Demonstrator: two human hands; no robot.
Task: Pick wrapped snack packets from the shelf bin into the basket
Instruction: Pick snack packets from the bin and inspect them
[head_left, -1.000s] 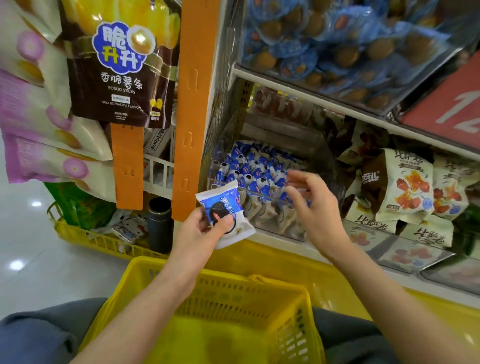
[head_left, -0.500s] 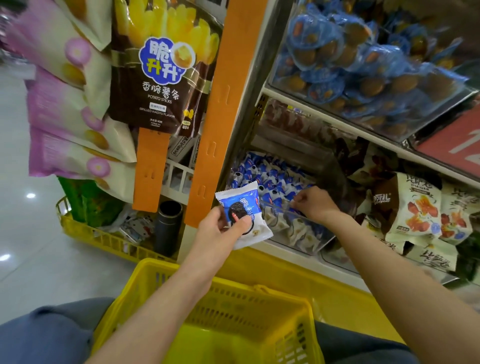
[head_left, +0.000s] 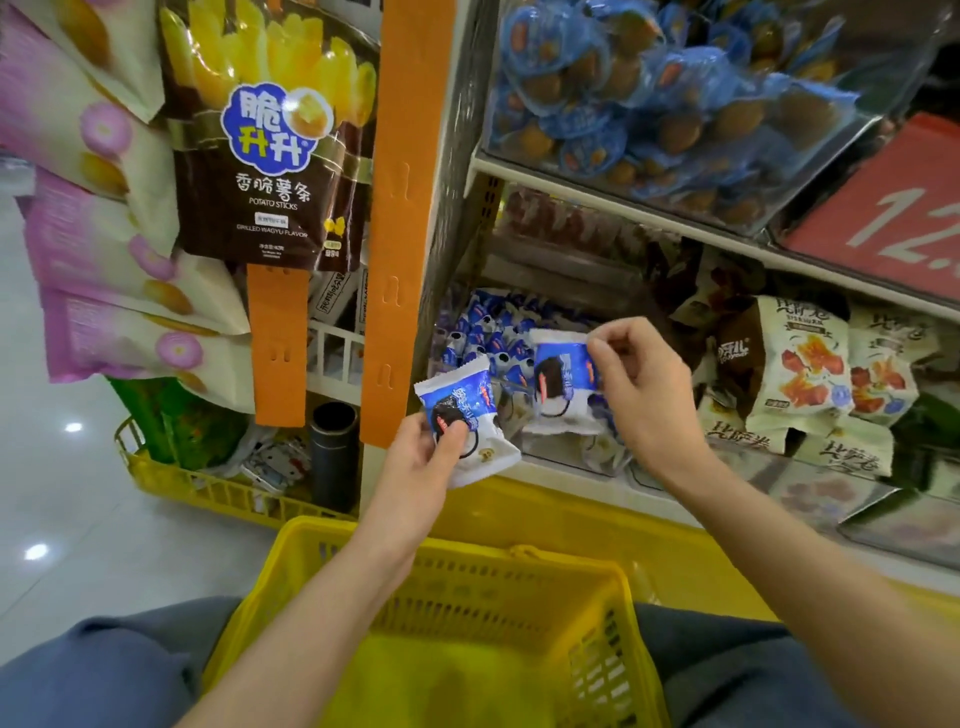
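Since half a second earlier, the right hand (head_left: 647, 395) had been drawn back out of the clear shelf bin (head_left: 545, 449), and a second packet (head_left: 558, 374) had been lifted with it. Nearest, one yellow basket (head_left: 571, 569) was seen on the lap, its near edge cut off by the frame and its inside blurred. Above its far rim, the left hand (head_left: 415, 462) was raised, with the first packet (head_left: 467, 400) gripped between the thumb on its face and the fingers behind. Just beside it, the second packet was pinched by its upper right corner between the right thumb and fingertips and held in front of the bin. Two blue-and-white packets were thus held, one in each hand. Behind them, the loose packets (head_left: 483, 332) in the bin were too many and too blurred to be counted. A bin of blue-wrapped snacks (head_left: 649, 104) stood on the shelf above.
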